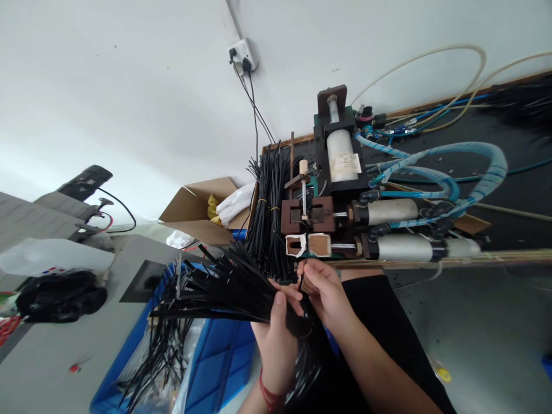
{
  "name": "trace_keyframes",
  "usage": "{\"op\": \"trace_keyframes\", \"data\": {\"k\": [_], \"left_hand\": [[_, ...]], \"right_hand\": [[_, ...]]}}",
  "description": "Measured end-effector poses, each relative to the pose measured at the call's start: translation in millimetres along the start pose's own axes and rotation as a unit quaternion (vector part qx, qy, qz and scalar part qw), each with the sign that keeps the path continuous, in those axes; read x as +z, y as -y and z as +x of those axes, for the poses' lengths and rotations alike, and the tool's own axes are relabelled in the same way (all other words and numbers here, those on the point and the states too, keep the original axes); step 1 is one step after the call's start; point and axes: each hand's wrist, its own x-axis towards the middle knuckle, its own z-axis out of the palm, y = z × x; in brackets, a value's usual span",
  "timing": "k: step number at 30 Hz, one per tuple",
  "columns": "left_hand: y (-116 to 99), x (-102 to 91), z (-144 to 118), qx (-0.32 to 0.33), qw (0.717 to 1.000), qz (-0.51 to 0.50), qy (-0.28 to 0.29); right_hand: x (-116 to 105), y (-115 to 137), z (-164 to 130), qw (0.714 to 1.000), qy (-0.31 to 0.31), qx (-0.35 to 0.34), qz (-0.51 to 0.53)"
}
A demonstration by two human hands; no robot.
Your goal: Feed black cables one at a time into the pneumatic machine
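Observation:
My left hand point(276, 339) is closed round a thick bundle of long, thin black cords point(233, 290) that fans out to the left. The bundle's other end hangs down past my wrist, near a thin tie. My right hand point(325, 293) pinches a single black cord point(302, 276) just below the front jaws of a pneumatic clamp machine. That cord runs up toward the gap beside the brown jaw block point(319, 245); whether the jaws grip it, I cannot tell. A white-edged jaw point(296, 246) faces the block from the left.
Banded bundles of black cords point(269, 213) lie left of the machine. Air cylinders point(405, 249) and blue hoses point(474, 150) extend right. A blue crate point(224, 356) with more cords stands lower left, with an open cardboard box point(196, 230) behind it.

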Motion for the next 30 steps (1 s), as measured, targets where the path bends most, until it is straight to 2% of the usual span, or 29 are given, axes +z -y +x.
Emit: {"op": "trace_keyframes", "data": {"k": [6,10,13,15,17,20,23,25,27,29,30], "left_hand": [[-0.1,-1.4,-0.7,0.007,1.0,0.013,0.013],[1.0,-2.6,0.3,0.005,0.999,0.032,0.011],[0.3,-4.4,-0.8,0.014,0.999,0.039,0.002],[0.0,-8.3,-4.1,0.037,0.998,0.04,-0.008],[1.4,-15.3,-10.0,0.053,0.997,0.052,-0.002],[7.5,-28.3,-21.7,0.038,0.994,0.086,0.05],[13.9,-36.5,-31.6,0.015,0.99,0.113,0.082],[14.3,-37.3,-34.6,0.014,0.991,0.116,0.07],[10.8,-36.4,-34.9,0.018,0.991,0.108,0.073],[5.2,-36.9,-34.9,0.014,0.99,0.089,0.108],[2.5,-38.1,-35.6,0.008,0.989,0.078,0.125]], "right_hand": [[2.8,1.7,-1.4,1.0,-0.022,-0.008,-0.018],[-0.2,4.7,-3.8,0.999,-0.012,-0.017,-0.048],[-4.5,10.3,-4.5,0.995,0.003,-0.002,-0.102],[-7.5,15.6,-3.4,0.984,0.016,0.006,-0.178],[-10.0,20.6,-1.9,0.958,0.039,-0.001,-0.283],[-11.7,25.0,-2.4,0.903,0.07,-0.029,-0.422],[-10.2,26.8,-11.0,0.867,0.046,-0.079,-0.489],[-7.2,29.8,-23.0,0.844,-0.006,-0.18,-0.506],[-2.1,35.8,-39.8,0.799,-0.053,-0.323,-0.504],[5.4,44.0,-59.0,0.748,-0.044,-0.436,-0.499],[9.9,48.0,-68.0,0.728,-0.009,-0.465,-0.503]]}}
